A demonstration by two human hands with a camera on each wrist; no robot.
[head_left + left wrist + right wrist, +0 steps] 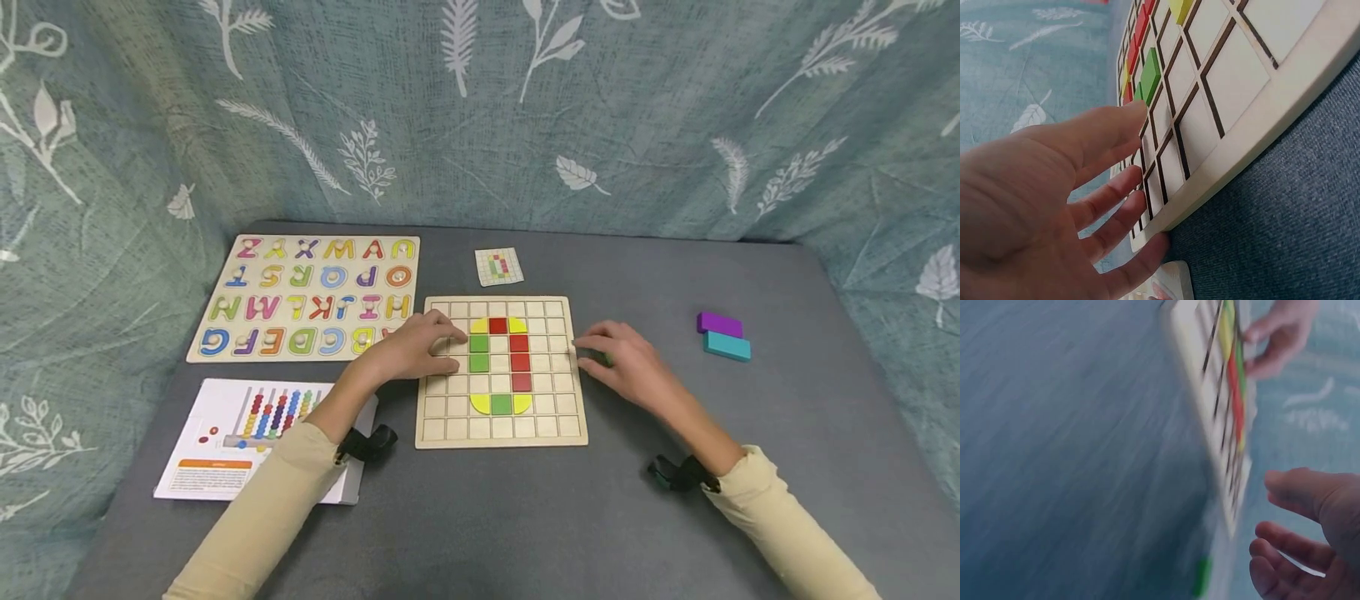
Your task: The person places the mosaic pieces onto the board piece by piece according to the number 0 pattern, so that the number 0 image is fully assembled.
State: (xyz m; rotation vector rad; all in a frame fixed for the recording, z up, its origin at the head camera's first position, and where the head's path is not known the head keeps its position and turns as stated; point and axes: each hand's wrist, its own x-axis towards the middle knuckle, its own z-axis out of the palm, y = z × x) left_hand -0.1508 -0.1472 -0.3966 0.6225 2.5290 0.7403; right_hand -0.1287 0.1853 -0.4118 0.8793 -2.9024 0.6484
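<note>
A wooden grid board [442,429] lies in the middle of the table. Colored tiles form a ring on it: yellow rounded corners, a red square [498,326] at the top, two green squares [478,362] at left, three red at right and one green at the bottom. Over the board's left part is my left hand [412,343], fingers spread and slightly bent, fingertips beside the green squares, holding nothing. My right hand [626,362] hovers at the board's right edge with loosely bent fingers and nothing in its grasp. A green piece [1202,577] shows on the table near it.
Behind the board lies a small pattern card [498,267]. An alphabet peg puzzle [303,317] sits at back left, with a box picturing an abacus [210,425] in front of it. Purple [720,323] and teal blocks [726,346] lie at right. A leaf-print curtain [480,125] hangs behind.
</note>
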